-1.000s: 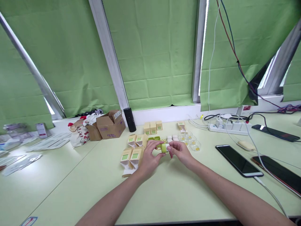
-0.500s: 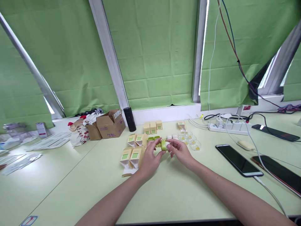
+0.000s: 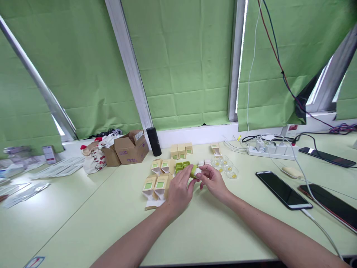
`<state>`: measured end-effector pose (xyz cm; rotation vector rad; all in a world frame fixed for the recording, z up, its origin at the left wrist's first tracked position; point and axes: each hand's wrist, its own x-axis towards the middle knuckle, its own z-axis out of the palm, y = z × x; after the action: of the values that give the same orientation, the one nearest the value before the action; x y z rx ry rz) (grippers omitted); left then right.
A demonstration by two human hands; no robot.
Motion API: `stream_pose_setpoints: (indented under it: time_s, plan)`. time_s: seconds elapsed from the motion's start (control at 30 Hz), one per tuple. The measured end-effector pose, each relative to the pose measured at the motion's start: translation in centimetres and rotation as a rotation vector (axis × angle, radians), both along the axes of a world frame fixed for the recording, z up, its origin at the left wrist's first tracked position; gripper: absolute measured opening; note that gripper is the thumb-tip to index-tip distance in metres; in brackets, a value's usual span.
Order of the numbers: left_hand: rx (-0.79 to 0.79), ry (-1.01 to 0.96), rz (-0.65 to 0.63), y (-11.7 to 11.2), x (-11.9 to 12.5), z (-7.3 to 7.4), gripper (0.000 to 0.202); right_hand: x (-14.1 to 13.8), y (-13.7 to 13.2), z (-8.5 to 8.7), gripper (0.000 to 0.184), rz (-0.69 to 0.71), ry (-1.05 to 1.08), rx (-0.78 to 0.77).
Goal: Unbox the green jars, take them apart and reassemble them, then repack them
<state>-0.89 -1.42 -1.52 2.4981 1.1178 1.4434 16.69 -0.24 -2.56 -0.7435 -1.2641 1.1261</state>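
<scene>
In the middle of the table my left hand (image 3: 179,189) has its fingers closed round a small green case (image 3: 193,171), which is tilted. My right hand (image 3: 214,182) pinches a small white piece (image 3: 198,171) against the right side of that case; how deep it sits inside cannot be made out. Just behind my left fingers stand several similar green cases (image 3: 186,163). White pieces (image 3: 207,162) lie beyond my right fingers, next to clear round plastic packs (image 3: 231,171) with yellow spots. Open beige cartons (image 3: 161,185) with green squares stand left of my left hand.
More beige cartons (image 3: 181,151) and a black cylinder (image 3: 154,142) stand along the wall. A brown cardboard box (image 3: 131,149) is at the back left. To the right are a phone (image 3: 283,190) on a cable, another dark phone (image 3: 331,204) and a power strip (image 3: 272,152).
The green case has turned from upright to tilted, and the white piece at its side shows more. My left hand has shifted slightly, uncovering more of the green cases behind.
</scene>
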Motion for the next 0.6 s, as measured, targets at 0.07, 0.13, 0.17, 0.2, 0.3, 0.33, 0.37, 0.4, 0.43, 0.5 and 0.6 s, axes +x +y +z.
stream_pose_setpoints:
  time_s: [0.07,0.13,0.17,0.2,0.3,0.33,0.37,0.4,0.43,0.5,0.6]
  plan:
    - [-0.056,-0.030,-0.006,-0.1,0.0,0.0,0.049,0.0,-0.1,0.0,0.052,0.012,-0.014,0.002]
    - [-0.153,-0.087,-0.024,-0.2,0.1,0.0,0.051,0.1,-0.2,0.0,0.052,0.010,-0.038,0.012]
    - [-0.208,-0.127,-0.040,-0.2,0.1,0.1,0.051,0.1,-0.3,0.0,0.051,0.003,-0.055,0.021]
    - [-0.262,-0.174,-0.063,-0.2,0.1,0.1,0.052,0.2,-0.3,0.1,0.050,-0.009,-0.079,0.035]
    - [-0.404,-0.326,-0.166,-0.1,0.2,0.4,0.051,0.6,-0.5,0.3,0.041,-0.085,-0.215,0.113]
    - [-0.439,-0.375,-0.207,0.0,0.2,0.5,0.051,0.7,-0.6,0.4,0.037,-0.124,-0.272,0.154]
    - [-0.469,-0.420,-0.246,0.1,0.3,0.6,0.051,0.8,-0.7,0.5,0.035,-0.163,-0.332,0.205]
    - [-0.496,-0.459,-0.283,0.3,0.3,0.7,0.052,1.0,-0.8,0.6,0.034,-0.199,-0.391,0.263]
    - [-0.521,-0.491,-0.313,0.4,0.3,0.7,0.053,1.1,-0.9,0.6,0.037,-0.227,-0.448,0.326]
    - [-0.571,-0.529,-0.359,0.6,0.3,0.7,0.055,1.3,-1.0,0.7,0.043,-0.259,-0.561,0.445]
    - [-0.626,-0.547,-0.406,0.6,0.2,0.6,0.056,1.6,-1.0,0.6,0.041,-0.294,-0.709,0.570]
